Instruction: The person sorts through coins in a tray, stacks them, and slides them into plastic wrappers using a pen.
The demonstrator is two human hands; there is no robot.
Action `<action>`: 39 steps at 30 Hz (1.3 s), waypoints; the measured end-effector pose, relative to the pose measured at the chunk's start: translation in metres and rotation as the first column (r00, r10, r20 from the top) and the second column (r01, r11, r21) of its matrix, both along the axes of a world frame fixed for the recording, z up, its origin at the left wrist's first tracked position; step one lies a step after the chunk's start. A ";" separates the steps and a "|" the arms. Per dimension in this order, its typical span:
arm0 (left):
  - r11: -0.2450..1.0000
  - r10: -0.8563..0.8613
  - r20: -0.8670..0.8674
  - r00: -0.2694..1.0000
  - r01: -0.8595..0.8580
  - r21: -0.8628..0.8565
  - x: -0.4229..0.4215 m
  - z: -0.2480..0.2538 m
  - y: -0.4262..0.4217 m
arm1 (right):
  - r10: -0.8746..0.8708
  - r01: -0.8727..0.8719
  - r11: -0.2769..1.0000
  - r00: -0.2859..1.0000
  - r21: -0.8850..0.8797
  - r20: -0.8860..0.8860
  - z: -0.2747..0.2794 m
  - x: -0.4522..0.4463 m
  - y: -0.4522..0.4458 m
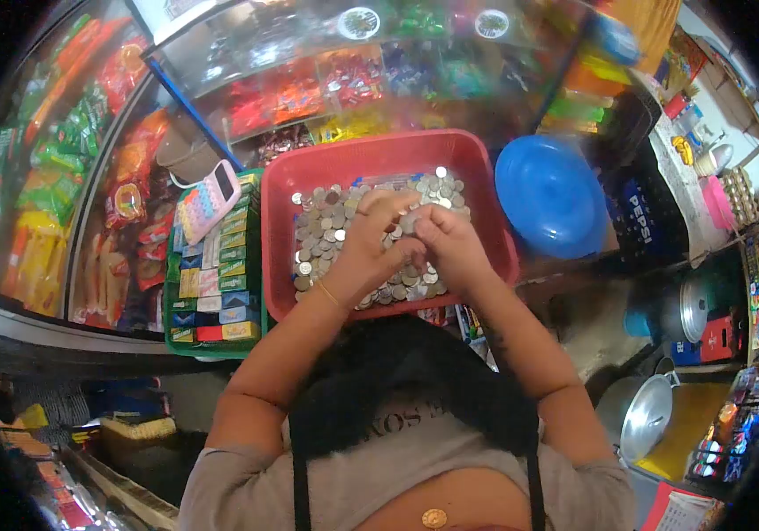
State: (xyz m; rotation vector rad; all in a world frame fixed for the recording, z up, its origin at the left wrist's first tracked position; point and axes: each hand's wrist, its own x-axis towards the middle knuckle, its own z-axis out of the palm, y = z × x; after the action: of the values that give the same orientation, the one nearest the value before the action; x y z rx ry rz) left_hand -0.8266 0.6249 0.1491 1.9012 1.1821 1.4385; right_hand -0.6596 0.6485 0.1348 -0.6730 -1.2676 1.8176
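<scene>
A red plastic basin [275,199] holds a spread of loose silver coins [318,232], with a few darker ones among them. Over the middle of the heap is my left hand [378,232], its fingers curled around some coins. My right hand [450,241] meets it from the other side, thumb and fingers pinched on coins between the two hands. The exact number held is hidden by the fingers. A thin yellow band circles my left wrist.
Left of the basin, a green crate [257,265] carries small packs [231,265] and a calculator [211,202] with colourful keys. A blue round lid or basin [549,196] lies to the right, near a dark Pepsi crate [643,217]. Glass cases with packaged snacks [61,159] stand behind and left.
</scene>
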 end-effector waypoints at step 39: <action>0.981 0.030 -0.214 0.976 0.012 0.192 -0.005 -0.002 0.000 | -0.252 0.227 0.958 0.957 0.177 0.140 0.001 0.002 0.000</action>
State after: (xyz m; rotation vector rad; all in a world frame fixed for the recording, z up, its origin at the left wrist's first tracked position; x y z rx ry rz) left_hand -0.8315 0.6247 0.1473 2.2351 1.1847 1.4231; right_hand -0.6576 0.6483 0.1356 -0.8592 -1.3561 1.4714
